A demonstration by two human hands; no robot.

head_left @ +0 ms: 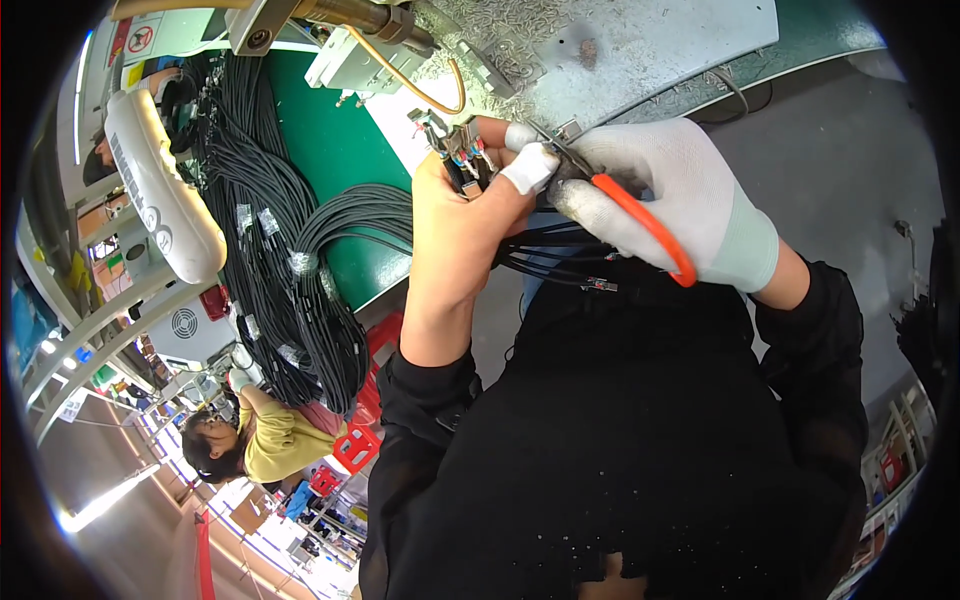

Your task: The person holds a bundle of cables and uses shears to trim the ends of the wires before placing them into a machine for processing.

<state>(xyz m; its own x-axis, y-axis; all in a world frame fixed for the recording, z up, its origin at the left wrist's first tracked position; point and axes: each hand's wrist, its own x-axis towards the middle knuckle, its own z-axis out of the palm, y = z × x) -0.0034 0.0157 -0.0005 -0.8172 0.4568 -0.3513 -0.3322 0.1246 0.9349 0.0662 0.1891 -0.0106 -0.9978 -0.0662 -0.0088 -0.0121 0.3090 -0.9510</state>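
The bare left hand (455, 235) is closed around a bundle of thin black wires with small coloured terminal ends (462, 150), its fingers pressed together about the bundle and holding the ends up near the middle of the view, above the edge of the green-topped bench (335, 150). The right hand (680, 200), in a white knitted glove, grips a small pair of snips with orange loop handles (640, 220); its fingers are curled through and around the handles, and the metal tip lies right at the wire ends, touching or just beside them. Whether the blades are closed on a wire cannot be told.

The wires trail from the left hand down across the person's black sleeves. 1 loose lead with a small metal terminal (600, 285) hangs just below the gloved hand.

As a judgement, the trimming is under way on this 1 bundle. To the left, a large heap of coiled black cable harnesses (290, 260) lies on the bench; which of them are already worked cannot be told. A grey metal plate (640, 45) sits behind the hands. Another person in a yellow top (270, 440) works well apart, lower left.
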